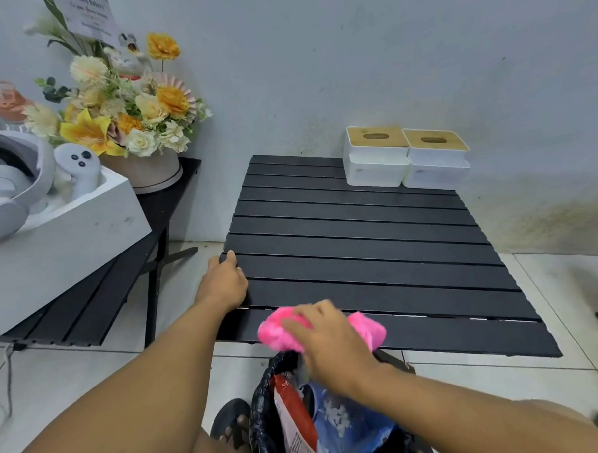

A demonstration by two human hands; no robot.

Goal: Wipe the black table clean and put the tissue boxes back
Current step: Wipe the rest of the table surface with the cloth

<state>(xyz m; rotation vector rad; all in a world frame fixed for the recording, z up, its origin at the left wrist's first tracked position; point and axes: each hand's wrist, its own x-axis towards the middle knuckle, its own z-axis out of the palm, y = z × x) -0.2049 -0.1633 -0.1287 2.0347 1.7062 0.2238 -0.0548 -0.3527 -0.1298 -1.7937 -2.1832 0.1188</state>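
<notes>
**At the near edge of the slatted table: one hand bracing, one on the cloth**

At the left rim of the black table (360, 258), left hand (223, 284) palm down, fingers together and curled over the slat edge, forearm stretched straight out from the lower left. Near the front edge, right hand (325, 341) palm down on a pink cloth (367, 327), fingers bent and clamped on it — cloth bunched, spilling out on both sides of the hand, resting on the nearest slat. Right forearm angled in from the lower right, somewhat blurred.

Directly below the right hand, on the floor, a black bin bag (261, 416), mouth open — inside, a red-and-white packet and a blue plastic wrapper with small white pieces.

At the far right corner of the table, against the wall, two white tissue boxes (406, 160) with wooden slotted lids, side by side and touching. Off to the left, on a second black table, a white tray (68, 229) holding a headset and controller, beside a pot of flowers (124, 107).
</notes>
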